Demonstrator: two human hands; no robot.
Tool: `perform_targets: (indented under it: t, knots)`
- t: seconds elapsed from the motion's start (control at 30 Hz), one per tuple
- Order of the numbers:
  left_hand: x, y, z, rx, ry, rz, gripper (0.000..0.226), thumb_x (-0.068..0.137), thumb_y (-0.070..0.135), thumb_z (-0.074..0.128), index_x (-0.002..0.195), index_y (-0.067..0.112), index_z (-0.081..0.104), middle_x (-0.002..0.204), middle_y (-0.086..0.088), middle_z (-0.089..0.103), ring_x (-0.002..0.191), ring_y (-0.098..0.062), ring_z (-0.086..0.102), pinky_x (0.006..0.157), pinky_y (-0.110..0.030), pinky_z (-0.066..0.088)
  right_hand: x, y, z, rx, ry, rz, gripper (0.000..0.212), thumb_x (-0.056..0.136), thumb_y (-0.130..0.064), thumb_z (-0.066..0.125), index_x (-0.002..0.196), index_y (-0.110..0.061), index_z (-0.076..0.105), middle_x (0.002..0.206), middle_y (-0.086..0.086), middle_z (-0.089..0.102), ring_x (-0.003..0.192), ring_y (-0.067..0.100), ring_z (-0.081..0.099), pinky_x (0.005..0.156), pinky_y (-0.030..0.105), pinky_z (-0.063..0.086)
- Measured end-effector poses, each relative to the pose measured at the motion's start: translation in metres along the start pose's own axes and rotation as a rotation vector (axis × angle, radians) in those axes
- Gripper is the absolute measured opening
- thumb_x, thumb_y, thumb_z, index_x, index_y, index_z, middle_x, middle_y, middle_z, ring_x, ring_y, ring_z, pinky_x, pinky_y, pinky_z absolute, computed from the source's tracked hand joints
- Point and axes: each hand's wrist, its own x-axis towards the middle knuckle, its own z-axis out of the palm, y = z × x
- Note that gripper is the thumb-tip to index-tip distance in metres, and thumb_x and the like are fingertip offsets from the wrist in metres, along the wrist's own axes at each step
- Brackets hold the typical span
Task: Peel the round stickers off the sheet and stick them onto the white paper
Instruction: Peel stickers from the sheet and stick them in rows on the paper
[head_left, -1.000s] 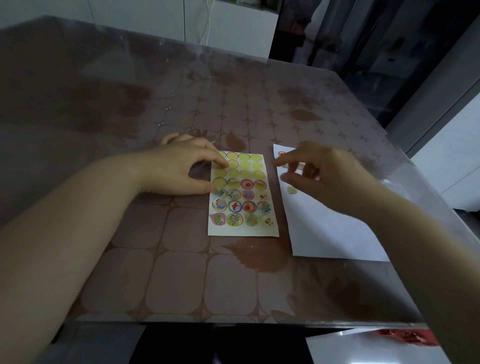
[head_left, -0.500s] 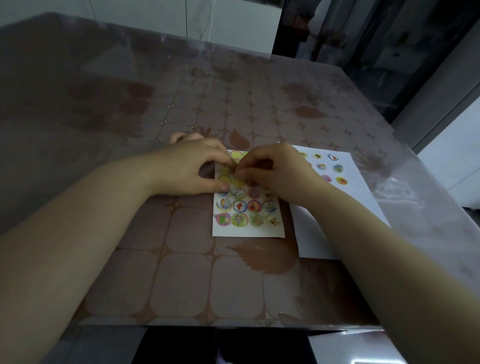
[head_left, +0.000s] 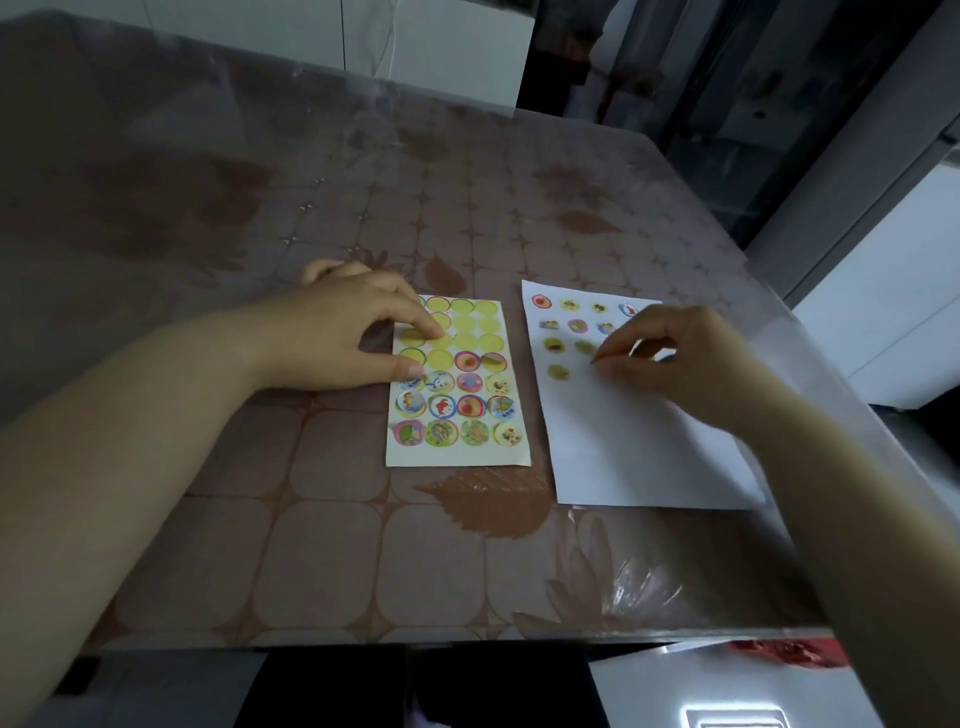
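Observation:
The sticker sheet (head_left: 460, 452) lies flat on the table. Its upper rows are bare yellow circles and its lower rows hold several colourful round stickers (head_left: 441, 405). My left hand (head_left: 343, 338) pins the sheet's upper left corner with index fingertip and thumb. The white paper (head_left: 623, 457) lies to the right, with several stickers (head_left: 540, 300) stuck in rows along its top. My right hand (head_left: 675, 358) hovers over the paper. Its fingertips are pinched and touch down beside the lowest stuck sticker (head_left: 558, 371). They hide the small sticker they pinch.
The table (head_left: 311, 545) has a brown tile-and-leaf cover under clear plastic, with its front edge close to me. Its right edge runs just past the paper. White cabinets and a dark doorway stand beyond the far edge.
My right hand left the sticker sheet, where it was picking at a sticker, and moved right onto the white paper. My left hand stayed pressed on the sheet.

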Motion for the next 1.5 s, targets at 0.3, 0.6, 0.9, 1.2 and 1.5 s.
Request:
perform_targets:
  t: [0.3,0.6,0.9,1.2,1.5]
  knots:
    - [0.0,-0.003,0.002,-0.021,-0.005,-0.003,0.058,0.055,0.076,0.034,0.107,0.055,0.05,0.114,0.026,0.043,0.113,-0.001,0.034,0.1,-0.023,0.005,-0.003,0.013,0.012,0.034,0.077,-0.077,0.018,0.074,-0.018,0.075,0.072,-0.035,0.07,0.084,-0.012,0.062,0.078,0.007,0.055,0.067,0.006,0.041]
    - [0.0,-0.002,0.003,-0.024,-0.01,-0.003,0.061,0.055,0.076,0.033,0.109,0.053,0.051,0.117,0.025,0.044,0.115,0.0,0.033,0.099,-0.022,0.003,-0.009,0.006,0.009,-0.142,-0.006,-0.104,0.012,0.082,-0.021,0.067,0.091,-0.021,0.075,0.086,-0.012,0.058,0.072,0.007,0.055,0.065,0.001,0.035]
    - [0.0,0.0,0.002,-0.022,0.001,-0.002,0.061,0.057,0.073,0.037,0.111,0.048,0.053,0.118,0.023,0.045,0.116,-0.002,0.034,0.096,-0.019,0.003,-0.028,-0.004,-0.005,-0.368,-0.131,-0.117,0.034,0.091,-0.026,0.049,0.123,-0.03,0.058,0.123,-0.005,0.06,0.102,0.016,0.06,0.087,0.023,0.044]
    - [0.0,-0.001,0.004,-0.042,0.015,0.028,0.056,0.062,0.068,0.041,0.112,0.046,0.052,0.115,0.026,0.044,0.111,0.005,0.028,0.099,-0.024,0.005,0.01,-0.048,0.018,-0.125,-0.091,-0.173,0.014,0.081,-0.028,0.066,0.094,-0.027,0.072,0.09,-0.013,0.065,0.075,0.004,0.06,0.074,0.023,0.052]
    - [0.002,0.004,0.005,-0.061,0.001,0.05,0.062,0.061,0.068,0.034,0.113,0.041,0.054,0.117,0.025,0.046,0.117,0.001,0.033,0.098,-0.028,0.013,0.026,-0.064,0.063,-0.071,-0.051,-0.144,0.009,0.081,-0.031,0.065,0.079,-0.029,0.074,0.067,-0.018,0.056,0.064,0.0,0.055,0.064,0.025,0.046]
